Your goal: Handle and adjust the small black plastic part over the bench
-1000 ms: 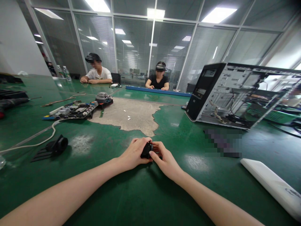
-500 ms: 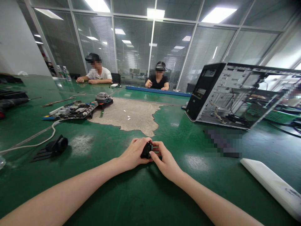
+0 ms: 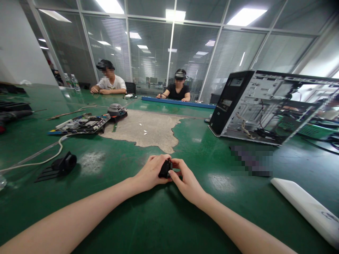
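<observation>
A small black block-like part [image 3: 164, 169] is held between both hands, just above the green table [image 3: 127, 215]. My left hand [image 3: 152, 173] wraps round its left side, thumb and fingers closed on it. My right hand [image 3: 185, 179] pinches its right side with the thumb and fingertips. The part's kind cannot be made out, since the fingers cover much of it. Beyond the hands lies a bare brownish patch of tabletop [image 3: 159, 132] with a few white scraps on it.
To the left are a circuit board [image 3: 82, 124], a round cooling fan [image 3: 116, 110], a black plastic duct [image 3: 63, 164] and a pale cable [image 3: 60, 146]. An open computer case [image 3: 254, 109] and a white bar [image 3: 299, 204] are on the right. Two people [image 3: 112, 83] sit across the table.
My hands and the black part look the same as before. Across the table, the person in black has shifted one hand leftward and down, and the person in white has moved a hand slightly.
</observation>
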Tool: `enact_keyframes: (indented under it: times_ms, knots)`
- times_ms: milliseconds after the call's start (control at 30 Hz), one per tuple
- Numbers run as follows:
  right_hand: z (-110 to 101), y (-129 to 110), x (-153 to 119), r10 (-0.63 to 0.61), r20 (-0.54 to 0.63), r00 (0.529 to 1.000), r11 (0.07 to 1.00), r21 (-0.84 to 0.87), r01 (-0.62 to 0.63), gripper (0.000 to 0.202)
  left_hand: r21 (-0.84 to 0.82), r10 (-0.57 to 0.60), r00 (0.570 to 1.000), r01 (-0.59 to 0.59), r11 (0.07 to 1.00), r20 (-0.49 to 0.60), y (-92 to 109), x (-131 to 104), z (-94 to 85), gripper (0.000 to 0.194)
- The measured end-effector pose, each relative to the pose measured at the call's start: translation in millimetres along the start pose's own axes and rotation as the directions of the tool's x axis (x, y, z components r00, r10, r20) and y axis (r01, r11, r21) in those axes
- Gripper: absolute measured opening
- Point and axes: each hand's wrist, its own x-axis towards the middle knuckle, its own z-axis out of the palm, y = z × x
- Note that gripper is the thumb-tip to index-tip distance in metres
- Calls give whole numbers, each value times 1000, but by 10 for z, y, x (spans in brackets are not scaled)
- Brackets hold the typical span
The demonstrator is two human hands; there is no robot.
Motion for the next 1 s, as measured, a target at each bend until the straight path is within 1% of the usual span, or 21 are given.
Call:
enact_keyframes:
  times_ms: [100, 167, 267, 333, 467, 533, 600, 667, 700, 767, 833, 867, 933, 1000]
  knots:
    - [-5, -10, 5, 27, 30, 999, 999, 27, -27, 25, 6, -6, 1000, 6, 1000, 4, -9, 1, 6, 56]
    - [-11, -23, 1, -16, -6, 1000, 1000, -4, 16, 21, 0, -8, 1000, 8, 1000, 5, -9, 2, 4, 56]
    - [-17, -31, -17, -121, -68, 990, 990, -85, 115, 11, -14, -7, 1000, 7, 1000, 6, -3, 1, -2, 56]
    - [-16, -20, -27, -137, -86, 987, 988, -86, 130, 11, -13, -12, 1000, 12, 1000, 9, 1, 1, -5, 56]
    - [0, 17, -20, -59, -103, 993, 998, -2, 59, 28, -10, -22, 1000, 22, 1000, 7, 6, 5, -6, 56]
    - [10, 26, -7, -4, -82, 997, 999, 54, 9, 29, -9, -25, 1000, 25, 1000, 9, 8, 9, -7, 56]
    - [12, 25, 9, 76, -54, 996, 986, 151, -67, 26, -7, -27, 1000, 27, 1000, 13, 8, 11, -8, 56]
    - [-1, 19, 23, 177, -48, 983, 954, 254, -159, 25, -6, -30, 999, 30, 1000, 11, 4, 13, -6, 57]
    - [-14, 16, 30, 223, -63, 973, 936, 293, -195, 25, -6, -32, 999, 32, 999, 8, 1, 14, -5, 58]
    - [-47, 11, 43, 281, -126, 951, 918, 325, -228, 26, -5, -38, 999, 38, 999, 3, -10, 13, 1, 60]
    - [-72, 7, 59, 280, -172, 945, 922, 324, -214, 26, -4, -42, 999, 42, 999, 0, -22, 11, 7, 60]
    - [-76, 6, 69, 268, -160, 950, 924, 321, -207, 26, -4, -39, 999, 39, 999, 0, -27, 8, 10, 60]
    - [-64, 8, 96, 257, -96, 962, 916, 341, -211, 29, -4, -26, 1000, 26, 1000, -4, -34, 3, 16, 61]
    - [-42, 15, 130, 275, -33, 961, 890, 387, -241, 33, 2, -15, 1000, 15, 1000, -9, -35, -3, 20, 62]
